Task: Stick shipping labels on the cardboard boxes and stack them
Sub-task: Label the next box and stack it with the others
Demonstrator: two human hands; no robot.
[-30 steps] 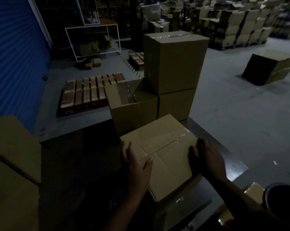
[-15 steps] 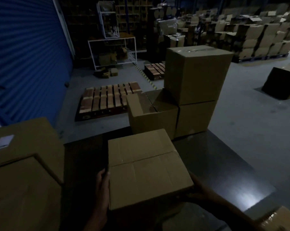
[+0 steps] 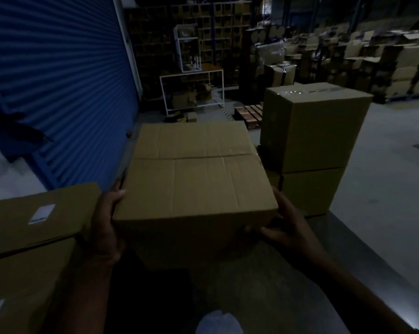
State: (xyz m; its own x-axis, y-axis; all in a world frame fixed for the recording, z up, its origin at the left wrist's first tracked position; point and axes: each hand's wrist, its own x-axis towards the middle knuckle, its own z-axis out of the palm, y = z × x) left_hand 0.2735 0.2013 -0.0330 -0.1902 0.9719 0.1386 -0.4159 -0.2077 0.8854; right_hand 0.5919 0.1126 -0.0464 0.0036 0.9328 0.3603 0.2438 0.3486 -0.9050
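Note:
A closed cardboard box (image 3: pixel 194 174) is held up in front of me, above the dark table (image 3: pixel 288 285). My left hand (image 3: pixel 108 225) grips its left side with the thumb on the top edge. My right hand (image 3: pixel 285 222) holds its lower right corner, fingers curled under. No label shows on its top. At the left, two stacked boxes (image 3: pixel 35 227) each carry a white shipping label (image 3: pixel 41 214).
Two stacked boxes (image 3: pixel 309 145) stand past the table at the right on the grey floor. A blue roller door (image 3: pixel 59 80) fills the left. A white metal rack (image 3: pixel 191 92), a pallet (image 3: pixel 249 114) and many stacked boxes lie behind.
The box has been lifted off the table and carried up and to the left between both hands. My view has swung left toward the labelled stack.

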